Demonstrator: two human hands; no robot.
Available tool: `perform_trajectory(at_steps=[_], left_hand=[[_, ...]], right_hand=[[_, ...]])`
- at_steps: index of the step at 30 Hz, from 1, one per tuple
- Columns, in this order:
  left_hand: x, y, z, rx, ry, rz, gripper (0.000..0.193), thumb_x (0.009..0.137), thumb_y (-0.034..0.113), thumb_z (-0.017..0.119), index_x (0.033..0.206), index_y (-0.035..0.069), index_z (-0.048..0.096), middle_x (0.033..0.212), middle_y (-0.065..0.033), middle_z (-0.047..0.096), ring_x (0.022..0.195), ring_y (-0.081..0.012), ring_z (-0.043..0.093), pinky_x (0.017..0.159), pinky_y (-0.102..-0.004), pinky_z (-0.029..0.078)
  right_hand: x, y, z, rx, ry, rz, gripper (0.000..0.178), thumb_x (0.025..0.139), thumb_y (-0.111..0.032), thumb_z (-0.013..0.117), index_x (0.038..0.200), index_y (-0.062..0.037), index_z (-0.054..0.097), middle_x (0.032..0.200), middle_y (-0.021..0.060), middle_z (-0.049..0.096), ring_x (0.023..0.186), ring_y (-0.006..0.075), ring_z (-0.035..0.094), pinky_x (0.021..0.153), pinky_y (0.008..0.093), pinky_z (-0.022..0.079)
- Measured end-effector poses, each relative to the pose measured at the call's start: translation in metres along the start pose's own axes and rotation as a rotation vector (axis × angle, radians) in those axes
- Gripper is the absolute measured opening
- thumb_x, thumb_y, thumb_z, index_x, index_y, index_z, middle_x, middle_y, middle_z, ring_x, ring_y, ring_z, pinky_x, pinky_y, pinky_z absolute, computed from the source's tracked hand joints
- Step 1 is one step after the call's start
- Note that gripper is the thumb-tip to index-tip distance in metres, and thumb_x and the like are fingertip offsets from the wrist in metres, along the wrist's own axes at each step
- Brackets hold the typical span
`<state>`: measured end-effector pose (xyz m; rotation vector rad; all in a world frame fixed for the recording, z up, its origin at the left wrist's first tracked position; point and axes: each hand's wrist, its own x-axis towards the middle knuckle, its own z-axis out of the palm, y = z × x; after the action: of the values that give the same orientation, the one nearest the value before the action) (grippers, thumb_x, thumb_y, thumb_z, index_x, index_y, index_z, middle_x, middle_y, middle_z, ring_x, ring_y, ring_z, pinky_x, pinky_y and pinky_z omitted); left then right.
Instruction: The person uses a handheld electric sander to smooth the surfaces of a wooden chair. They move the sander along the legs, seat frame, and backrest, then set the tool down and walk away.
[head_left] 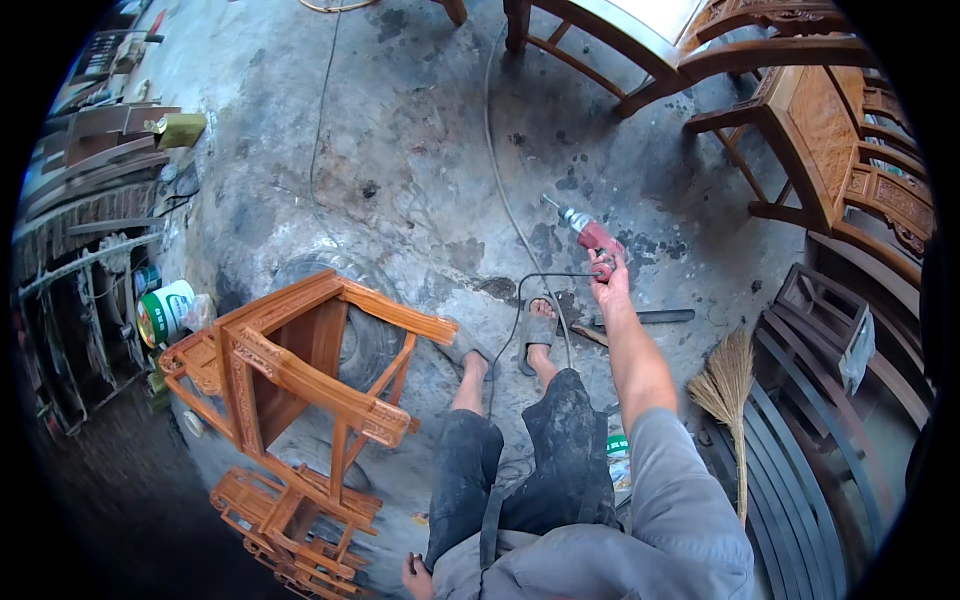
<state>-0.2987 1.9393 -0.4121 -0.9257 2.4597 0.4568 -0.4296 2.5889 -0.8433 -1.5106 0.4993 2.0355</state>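
My right hand [609, 279], arm stretched forward, is closed round the handle of a red power drill [597, 238]. A silver chuck and bit on the drill point to the far left, above the concrete floor. From the drill's handle end a dark cord [550, 274] runs left and down past my legs. My left hand [417, 577] hangs low beside my thigh at the bottom edge, fingers curled; whatever they may hold is too small to make out. Left of my feet, a carved wooden chair [300, 345] lies tipped over on a tyre [370, 350].
More carved furniture [290, 515] lies at lower left. Wooden chairs [815, 150] stand at far right. A straw broom [728, 385] leans by dark slats [795, 490] on the right. A green-and-white bucket [168, 310] stands left. A cable [495, 150] crosses the floor.
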Motion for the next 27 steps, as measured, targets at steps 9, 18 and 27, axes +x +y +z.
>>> perform_trajectory(at_steps=[9,18,27], left_hand=[[0.021,0.022,0.003,0.198,0.078,-0.062,0.033,0.09,0.009,0.059,0.12,-0.005,0.063,0.101,-0.0177,0.071,0.092,-0.0219,0.068,0.083,-0.0328,0.052],[0.029,0.073,0.001,0.051,0.081,0.152,0.03,0.091,0.01,0.058,0.116,-0.004,0.063,0.088,-0.0126,0.071,0.08,-0.0189,0.067,0.075,-0.0322,0.053],[0.02,0.284,0.044,-0.509,-0.005,0.455,0.042,0.089,0.006,0.055,0.131,-0.002,0.055,0.118,-0.0187,0.066,0.107,-0.024,0.065,0.093,-0.0343,0.05]], right_hand=[[0.056,-0.071,-0.073,-0.407,-0.004,-0.131,0.018,0.096,-0.01,0.05,0.111,0.0001,0.05,0.091,0.0129,0.061,0.069,0.0154,0.059,0.051,0.0239,0.042],[-0.088,-0.039,-0.145,-1.989,-0.087,-0.438,0.039,0.089,-0.022,0.051,0.124,-0.0026,0.056,0.108,0.0213,0.063,0.101,0.0349,0.061,0.088,0.0428,0.05],[-0.347,-0.053,-0.169,-2.055,-0.375,0.107,0.046,0.095,-0.029,0.061,0.132,-0.0016,0.057,0.127,0.0085,0.061,0.115,0.0187,0.058,0.093,0.0363,0.05]])
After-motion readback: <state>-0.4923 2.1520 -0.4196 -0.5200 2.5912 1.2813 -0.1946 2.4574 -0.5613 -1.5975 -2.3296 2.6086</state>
